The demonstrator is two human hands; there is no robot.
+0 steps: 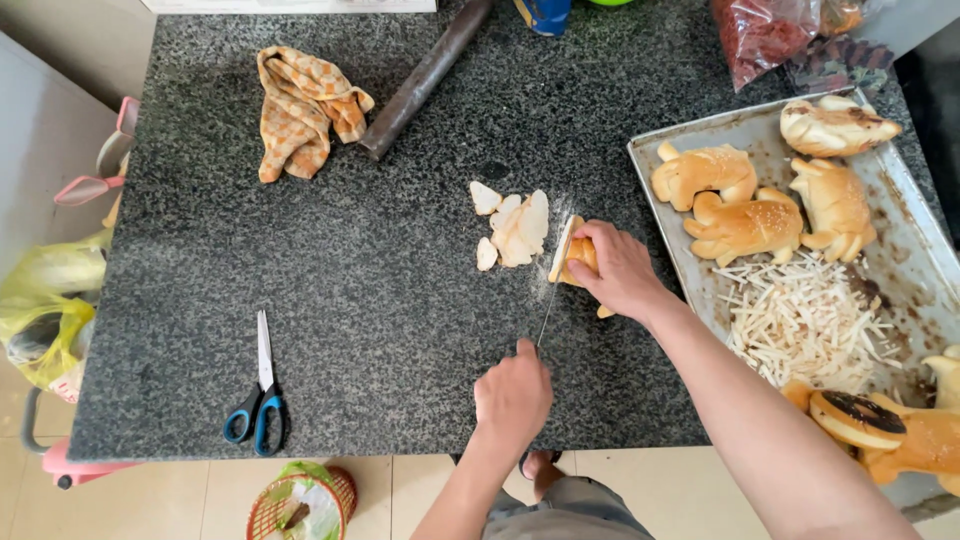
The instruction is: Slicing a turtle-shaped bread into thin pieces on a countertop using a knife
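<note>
At the left edge of the dark speckled desk (350, 300) hang yellow bags (45, 310), and near the front lie blue-handled scissors (258, 395), closed. Farther back sits a crumpled orange checked cloth (305, 105), with a dark rolling pin (425, 75) slanting just beside it. In the middle lie thin white slices (515, 228), close together. The left hand (513, 395) is clenched on the handle of a knife (553, 290), whose blade stands against the cut face of a bun (578, 258). The right hand (622, 270) grasps that bun from above, pressing it to the desk just right of the slices. To the right, a worn metal tray (900, 200) holds animal-shaped buns (745, 225) and a heap of pale strips (805, 320).
</note>
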